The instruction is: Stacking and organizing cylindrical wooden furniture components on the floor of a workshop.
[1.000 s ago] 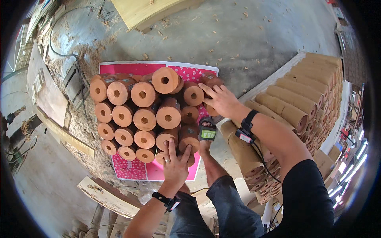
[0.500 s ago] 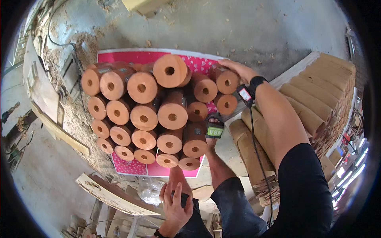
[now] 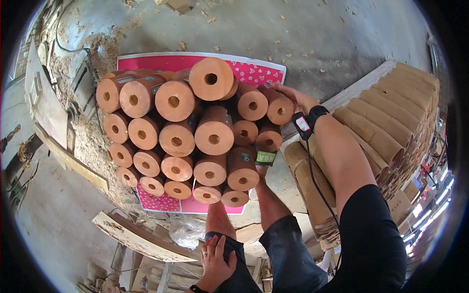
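Reddish-brown cylinders [image 3: 214, 136], each with a round hole in its end face, are stacked in rows on a pink patterned board [image 3: 266, 71]. My right hand [image 3: 299, 99] lies against the outer side of the rightmost upper cylinder [image 3: 280, 110], fingers stretched along it and partly hidden. Directly below that one is another cylinder [image 3: 269, 140], pressed up close to the stack. Fingers spread, my left hand [image 3: 216, 261] rests on my bent knee and holds nothing. My foot in a dark sandal with a green strap [image 3: 265, 157] is close beside the stack.
Brown curved sheets [image 3: 376, 122] are piled on the right. Wood shavings [image 3: 105, 161] and boards [image 3: 139, 239] lie on the left, with crumpled clear plastic [image 3: 187, 230] near the board's front edge. A dark cable [image 3: 320, 195] runs down from my right wrist.
The two rightmost cylinders have shifted left against the stack, my right hand staying on the upper one. My left hand has lowered and flattened onto my knee.
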{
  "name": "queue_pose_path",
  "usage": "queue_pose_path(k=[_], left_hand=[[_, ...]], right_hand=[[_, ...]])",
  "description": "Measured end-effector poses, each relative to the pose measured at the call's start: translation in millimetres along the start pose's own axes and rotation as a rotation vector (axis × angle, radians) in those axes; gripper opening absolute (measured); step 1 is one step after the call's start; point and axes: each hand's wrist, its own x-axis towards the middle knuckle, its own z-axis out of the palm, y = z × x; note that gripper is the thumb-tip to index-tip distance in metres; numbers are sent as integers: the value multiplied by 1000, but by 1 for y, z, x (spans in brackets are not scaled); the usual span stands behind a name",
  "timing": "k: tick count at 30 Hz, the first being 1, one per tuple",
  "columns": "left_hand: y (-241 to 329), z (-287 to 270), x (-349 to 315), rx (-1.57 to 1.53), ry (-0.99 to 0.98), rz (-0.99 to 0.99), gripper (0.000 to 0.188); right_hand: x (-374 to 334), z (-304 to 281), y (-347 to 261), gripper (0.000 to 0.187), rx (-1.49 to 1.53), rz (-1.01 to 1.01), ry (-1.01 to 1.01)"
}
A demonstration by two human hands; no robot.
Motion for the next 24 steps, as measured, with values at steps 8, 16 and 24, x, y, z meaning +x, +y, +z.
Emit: queue_pose_path(k=[8,16,24], left_hand=[[-7,11,-3,52,-73,-86,61],[-11,13,1,52,7,-82,57],[-14,4,-3,14,52,-123,54]], right_hand=[[-22,80,-106,68,-767,-575,134],[46,151,-102,53,-609,-214,-183],[41,154,-103,26,-484,164,-250]])
